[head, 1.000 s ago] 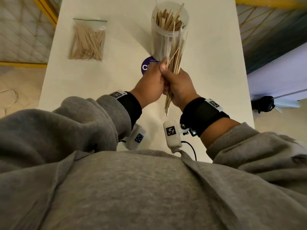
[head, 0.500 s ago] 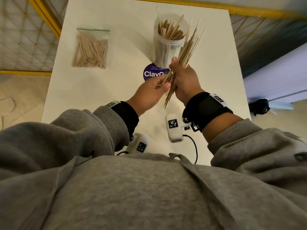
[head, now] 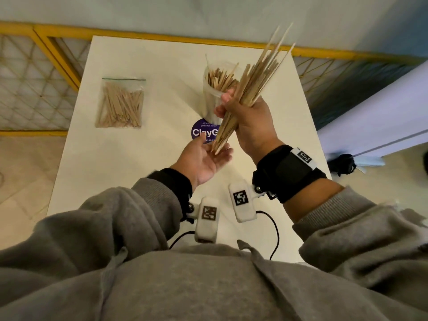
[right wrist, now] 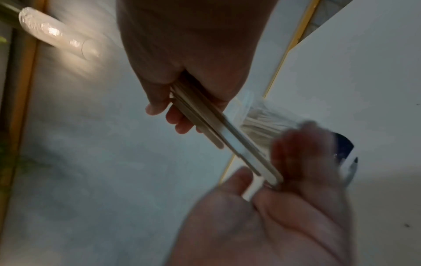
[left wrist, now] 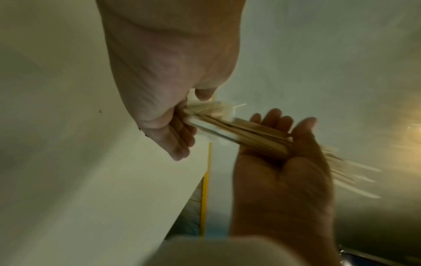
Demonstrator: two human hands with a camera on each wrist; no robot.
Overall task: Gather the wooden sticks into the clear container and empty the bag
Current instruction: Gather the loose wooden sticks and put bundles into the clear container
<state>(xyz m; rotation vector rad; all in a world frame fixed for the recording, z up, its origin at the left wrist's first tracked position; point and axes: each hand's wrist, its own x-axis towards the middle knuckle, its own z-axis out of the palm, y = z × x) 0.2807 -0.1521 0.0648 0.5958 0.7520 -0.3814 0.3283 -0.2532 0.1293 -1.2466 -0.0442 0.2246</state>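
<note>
My right hand [head: 251, 126] grips a bundle of long thin wooden sticks [head: 253, 79], held tilted with the tips up and to the right, in front of the clear container [head: 212, 98]. The container stands upright on the white table [head: 139, 163] with several sticks inside. My left hand [head: 206, 158] lies open, palm up, under the bundle's lower ends, which touch its fingers. In the right wrist view the right hand's fingers [right wrist: 180, 124] curl round the sticks [right wrist: 216, 133]. A clear zip bag [head: 120, 103] full of short wooden sticks lies flat at the left.
A round purple sticker [head: 200, 132] sits on the table at the container's base. A yellow railing [head: 162, 37] with netting runs behind and to the left of the table. A pale panel [head: 382, 117] stands at the right.
My right hand has lifted the bundle and tilted its tips up to the right. My left hand has let go of the sticks and now lies open beneath their lower ends.
</note>
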